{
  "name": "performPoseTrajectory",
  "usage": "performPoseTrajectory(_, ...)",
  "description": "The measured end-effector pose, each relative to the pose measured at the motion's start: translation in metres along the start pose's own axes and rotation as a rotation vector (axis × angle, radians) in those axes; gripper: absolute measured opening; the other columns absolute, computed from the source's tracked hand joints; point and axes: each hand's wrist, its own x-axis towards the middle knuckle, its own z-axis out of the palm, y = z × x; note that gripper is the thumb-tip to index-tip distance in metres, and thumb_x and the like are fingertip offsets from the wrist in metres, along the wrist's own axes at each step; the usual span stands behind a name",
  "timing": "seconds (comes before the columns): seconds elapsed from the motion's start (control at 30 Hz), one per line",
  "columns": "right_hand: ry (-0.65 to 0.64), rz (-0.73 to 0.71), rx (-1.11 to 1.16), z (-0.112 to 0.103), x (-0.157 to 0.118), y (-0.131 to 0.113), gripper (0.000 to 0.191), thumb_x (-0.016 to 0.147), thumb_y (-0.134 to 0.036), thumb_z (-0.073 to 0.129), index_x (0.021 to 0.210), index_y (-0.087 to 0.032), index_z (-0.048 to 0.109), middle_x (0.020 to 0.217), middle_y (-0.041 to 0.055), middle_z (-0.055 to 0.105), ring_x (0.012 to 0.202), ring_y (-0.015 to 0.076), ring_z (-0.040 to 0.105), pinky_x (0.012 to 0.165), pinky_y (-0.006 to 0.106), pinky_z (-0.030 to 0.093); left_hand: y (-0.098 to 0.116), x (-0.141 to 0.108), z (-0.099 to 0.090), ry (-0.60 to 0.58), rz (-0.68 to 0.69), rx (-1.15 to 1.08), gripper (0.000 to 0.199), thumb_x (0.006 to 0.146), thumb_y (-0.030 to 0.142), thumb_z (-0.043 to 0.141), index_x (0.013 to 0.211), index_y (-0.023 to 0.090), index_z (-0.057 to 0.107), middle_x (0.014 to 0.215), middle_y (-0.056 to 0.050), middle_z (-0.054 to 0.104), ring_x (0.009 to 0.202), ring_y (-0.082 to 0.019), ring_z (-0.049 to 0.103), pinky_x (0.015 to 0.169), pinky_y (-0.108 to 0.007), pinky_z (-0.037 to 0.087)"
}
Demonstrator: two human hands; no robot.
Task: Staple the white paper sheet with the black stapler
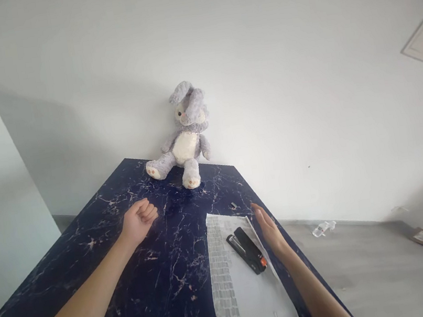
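2 arms (pixel 93 298) extended fwd, bare; L hand (pixel 140 219) in loose fist; R hand (pixel 270 229) open, approx. flat.

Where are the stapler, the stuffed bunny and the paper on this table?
Stapler (pixel 253 245): head view, on its black body.
Stuffed bunny (pixel 186 147): head view, on its pale belly.
Paper (pixel 254 300): head view, on the bare white part below the stapler.

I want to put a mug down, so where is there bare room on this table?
The widest bare patch of the table lies between the left forearm and the paper. Another borders the left hand, toward the far left corner. It is crowded at right: stapler on paper, right hand alongside.
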Motion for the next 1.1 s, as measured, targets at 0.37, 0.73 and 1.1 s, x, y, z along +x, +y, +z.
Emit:
performPoseTrajectory(0.37, -0.253, -0.089, -0.590, 0.121, 0.072, -0.015, 0.072, 0.103, -0.051, 0.029, 0.159, -0.005, 0.026, 0.166, 0.0214, 0.013, 0.155, 0.0336, 0.009, 0.123, 0.053, 0.003, 0.058, -0.013, -0.038, 0.139, 0.310, -0.034, 0.053, 0.086, 0.031, 0.051, 0.059, 0.019, 0.008, 0.052, 0.007, -0.002, 0.043, -0.009, 0.001, 0.040, -0.025, 0.020)
performPoseTrajectory(0.73, -0.338, -0.276, -0.363, 0.243, 0.078, -0.179, 0.077, 0.101, -0.049, 0.031, 0.154, 0.007, 0.027, 0.164, 0.0273, 0.013, 0.155, 0.0377, 0.008, 0.123, 0.054, 0.002, 0.067, -0.019, -0.040, 0.134, 0.431, 0.096, 0.063, 0.085, 0.042, 0.057, 0.059, 0.018, 0.004, 0.052, 0.007, -0.007, 0.044, -0.009, -0.005, 0.038, -0.022, 0.021)
performPoseTrajectory(1.1, -0.352, -0.522, -0.232, 0.250, 0.059, -0.193, 0.052, 0.102, -0.021, 0.030, 0.152, -0.013, 0.042, 0.164, 0.0135, 0.028, 0.154, 0.0241, 0.022, 0.124, 0.047, 0.020, 0.055, -0.011, -0.053, 0.075, 0.303, 0.170, 0.066, 0.084, 0.053, 0.054, 0.056, 0.019, 0.005, 0.050, 0.008, -0.011, 0.041, -0.007, -0.002, 0.038, -0.023, 0.018)
